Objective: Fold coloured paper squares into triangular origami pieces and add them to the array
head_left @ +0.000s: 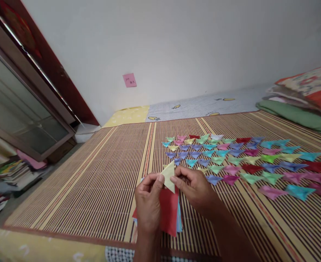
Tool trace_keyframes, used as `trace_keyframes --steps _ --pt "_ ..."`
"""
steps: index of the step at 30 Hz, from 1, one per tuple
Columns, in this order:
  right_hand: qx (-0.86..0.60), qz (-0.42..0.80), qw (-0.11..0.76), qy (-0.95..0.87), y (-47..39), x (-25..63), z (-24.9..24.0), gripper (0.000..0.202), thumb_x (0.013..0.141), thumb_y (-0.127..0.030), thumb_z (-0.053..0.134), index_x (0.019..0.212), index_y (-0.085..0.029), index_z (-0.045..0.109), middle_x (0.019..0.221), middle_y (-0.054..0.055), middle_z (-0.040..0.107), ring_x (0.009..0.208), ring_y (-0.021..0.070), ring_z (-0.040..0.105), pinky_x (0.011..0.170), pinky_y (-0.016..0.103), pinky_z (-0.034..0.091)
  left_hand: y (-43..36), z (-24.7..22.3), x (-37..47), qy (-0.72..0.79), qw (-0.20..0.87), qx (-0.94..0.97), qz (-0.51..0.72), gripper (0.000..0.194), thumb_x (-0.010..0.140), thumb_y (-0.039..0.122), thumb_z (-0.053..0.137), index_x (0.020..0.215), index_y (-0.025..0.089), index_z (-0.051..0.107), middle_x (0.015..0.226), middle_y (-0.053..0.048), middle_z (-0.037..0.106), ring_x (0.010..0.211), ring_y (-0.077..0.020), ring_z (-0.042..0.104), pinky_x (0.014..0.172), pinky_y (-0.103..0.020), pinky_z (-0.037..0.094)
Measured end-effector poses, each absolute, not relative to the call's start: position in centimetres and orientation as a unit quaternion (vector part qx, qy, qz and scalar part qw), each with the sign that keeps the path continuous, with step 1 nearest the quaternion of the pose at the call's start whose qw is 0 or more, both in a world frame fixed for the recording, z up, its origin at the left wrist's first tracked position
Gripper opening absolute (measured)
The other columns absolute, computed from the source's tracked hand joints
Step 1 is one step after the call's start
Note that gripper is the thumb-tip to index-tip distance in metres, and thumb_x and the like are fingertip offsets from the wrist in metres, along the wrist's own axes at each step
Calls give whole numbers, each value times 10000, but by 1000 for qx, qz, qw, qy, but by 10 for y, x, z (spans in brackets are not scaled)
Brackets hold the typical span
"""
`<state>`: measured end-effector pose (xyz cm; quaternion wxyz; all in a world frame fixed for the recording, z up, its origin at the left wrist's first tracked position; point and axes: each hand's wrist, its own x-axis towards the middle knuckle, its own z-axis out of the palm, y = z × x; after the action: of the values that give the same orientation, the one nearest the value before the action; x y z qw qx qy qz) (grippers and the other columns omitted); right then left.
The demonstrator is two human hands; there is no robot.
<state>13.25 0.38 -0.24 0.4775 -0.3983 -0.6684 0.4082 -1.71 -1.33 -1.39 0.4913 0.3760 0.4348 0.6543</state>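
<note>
A pale yellow folded paper point(169, 177), triangular in outline, is held up between both hands. My left hand point(148, 196) pinches its left corner between thumb and fingers. On the right side, my right hand point(194, 186) grips the edge with thumb and bent fingers. Beneath the hands lies a stack of coloured paper sheets with a red one point(170, 213) on top and blue edges showing at the side. My left hand hides part of the stack.
Rows of small folded coloured papers point(251, 168) spread over the striped mat point(94, 182) at the right. Folded bedding point(299, 112) sits at the back right. A pink note point(129, 80) is on the wall. A glass-paned door point(20, 98) stands at the left.
</note>
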Motion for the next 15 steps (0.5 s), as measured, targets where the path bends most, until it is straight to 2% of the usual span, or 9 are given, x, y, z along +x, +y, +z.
trace_keyframes --steps 6,11,15 --pt "-382 404 476 -681 5 138 -2 212 941 -283 551 745 -201 542 674 -39 476 645 138 437 614 280 342 -10 -15 -20 409 563 347 629 293 686 363 896 710 146 701 632 14 640 604 -102 547 614 -207 456" --pt "-392 447 437 -675 3 135 -2 217 899 -300 602 715 -194 561 630 -51 425 608 130 386 569 275 300 -9 -16 -20 424 503 328 678 288 674 357 905 734 149 716 633 22 639 613 -94 557 619 -186 458" --pt "-390 415 445 -691 1 132 -1 196 910 -255 568 725 -194 564 653 -41 466 628 134 427 589 274 321 -10 -11 -17 407 514 292 696 302 617 328 931 720 143 715 614 24 640 570 -78 549 582 -166 458"
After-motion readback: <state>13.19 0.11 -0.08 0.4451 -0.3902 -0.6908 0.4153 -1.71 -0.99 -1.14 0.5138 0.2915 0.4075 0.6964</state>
